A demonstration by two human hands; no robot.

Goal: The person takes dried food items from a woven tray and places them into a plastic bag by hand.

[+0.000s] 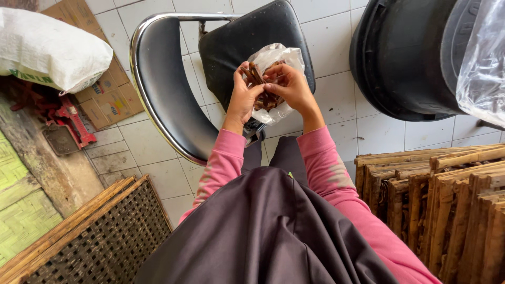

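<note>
My left hand (243, 97) and my right hand (291, 87) meet in front of me over a black chair (168, 84). Between them is a small clear plastic bag (278, 57) filled with brown sticks (258, 79). The left hand pinches a few of the sticks at the bag's mouth. The right hand grips the bag from the other side, its fingers curled over the plastic. Both sleeves are pink, above a dark apron on my lap.
A large black tub (405, 58) stands at the upper right with clear plastic (486, 58) draped beside it. Stacked bamboo frames (447, 200) lie at the right, a woven bamboo tray (89, 236) at the lower left. A white sack (50, 47) and cardboard lie at the upper left.
</note>
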